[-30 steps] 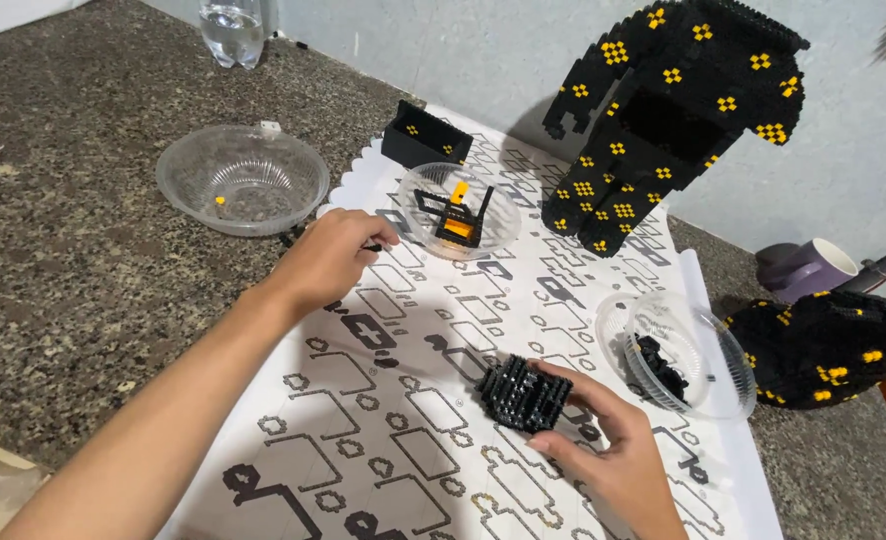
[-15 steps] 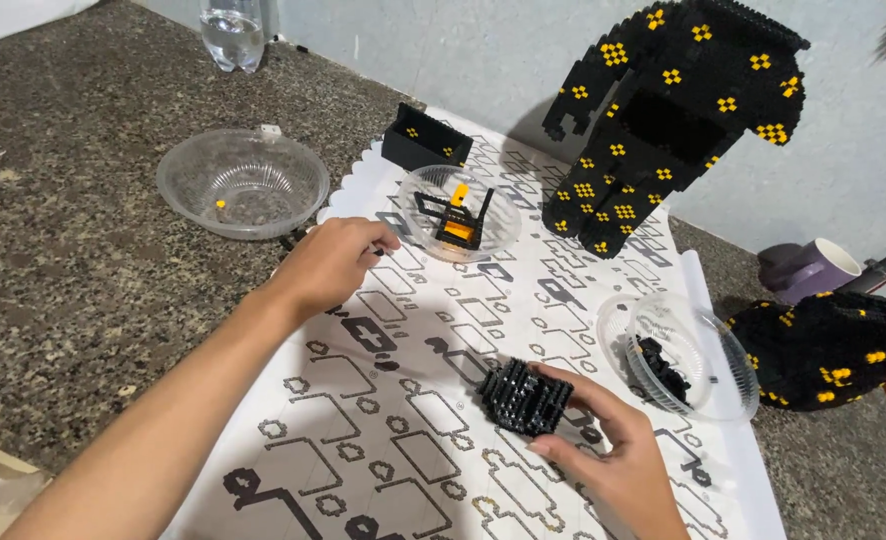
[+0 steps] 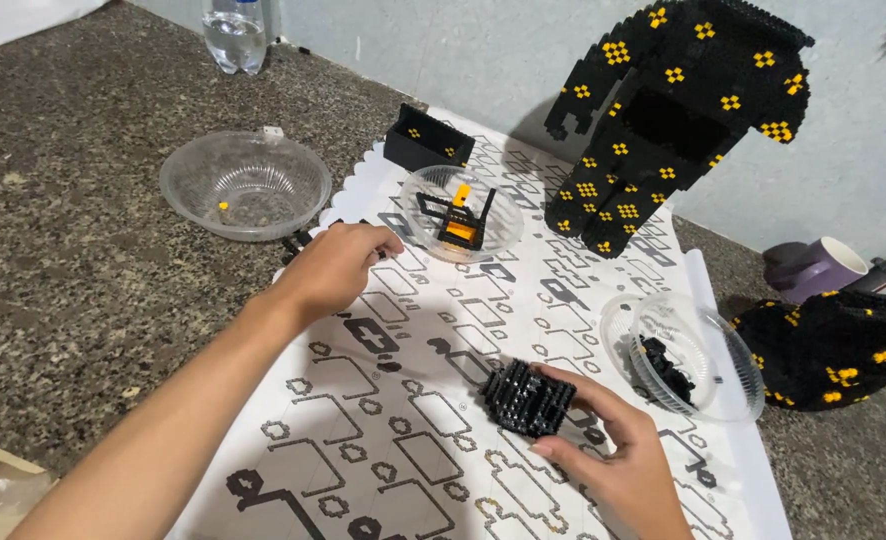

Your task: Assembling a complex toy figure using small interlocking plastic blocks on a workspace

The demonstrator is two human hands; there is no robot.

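Note:
My right hand (image 3: 603, 440) grips a small black brick assembly (image 3: 526, 397) that rests on the white printed instruction sheet (image 3: 413, 440). My left hand (image 3: 338, 268) lies knuckles up near the sheet's left edge, fingers curled over small black pieces (image 3: 296, 242); whether it holds one is hidden. Just beyond it stands a clear bowl (image 3: 461, 212) with black and orange bricks. A large black model with yellow patches (image 3: 668, 110) rises at the back of the sheet.
An almost bare clear bowl (image 3: 245, 185) sits on the granite counter at left. A clear bowl of black bricks (image 3: 683, 355) stands right. A black open brick box (image 3: 428, 145), a water bottle (image 3: 235, 35), a purple mug (image 3: 818, 268) and another black-yellow piece (image 3: 833, 345) surround the sheet.
My left hand has crept slightly toward me along the sheet's left edge. The right hand still grips the black assembly in about the same spot.

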